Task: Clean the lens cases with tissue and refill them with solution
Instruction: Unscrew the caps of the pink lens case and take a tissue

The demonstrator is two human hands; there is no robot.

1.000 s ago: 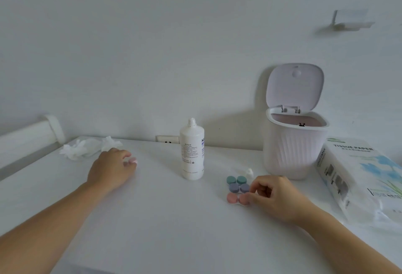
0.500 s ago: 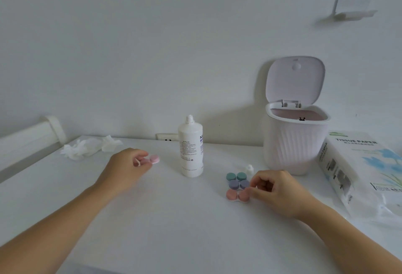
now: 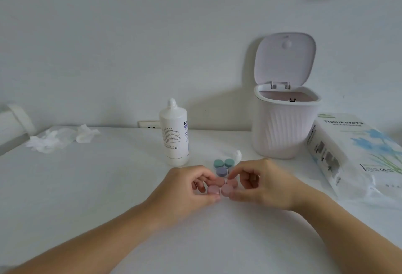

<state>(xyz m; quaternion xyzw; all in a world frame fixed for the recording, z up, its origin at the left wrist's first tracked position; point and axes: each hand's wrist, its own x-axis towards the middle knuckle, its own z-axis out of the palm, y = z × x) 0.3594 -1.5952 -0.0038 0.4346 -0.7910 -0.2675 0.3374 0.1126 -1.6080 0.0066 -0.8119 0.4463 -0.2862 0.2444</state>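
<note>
White desk, and the pale pink lens case (image 3: 219, 189) has just arrived at the front of the row, touching the darker pink case (image 3: 226, 181). Left hand (image 3: 189, 189) carried it over; right hand (image 3: 262, 183) joined, both pinching its caps. Opening looks next, solution bottle (image 3: 174, 134) behind.

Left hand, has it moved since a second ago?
Yes. The left hand went from left of the bottle rightward, across its front, to the pink cases.

Pink lens cases (image 3: 219, 188) at my fingertips; green (image 3: 223, 163), purple (image 3: 221, 171) behind. White bottle (image 3: 174, 134), ribbed pale-lilac bin (image 3: 282, 130), blue-flowered tissue pack (image 3: 356, 154).
</note>
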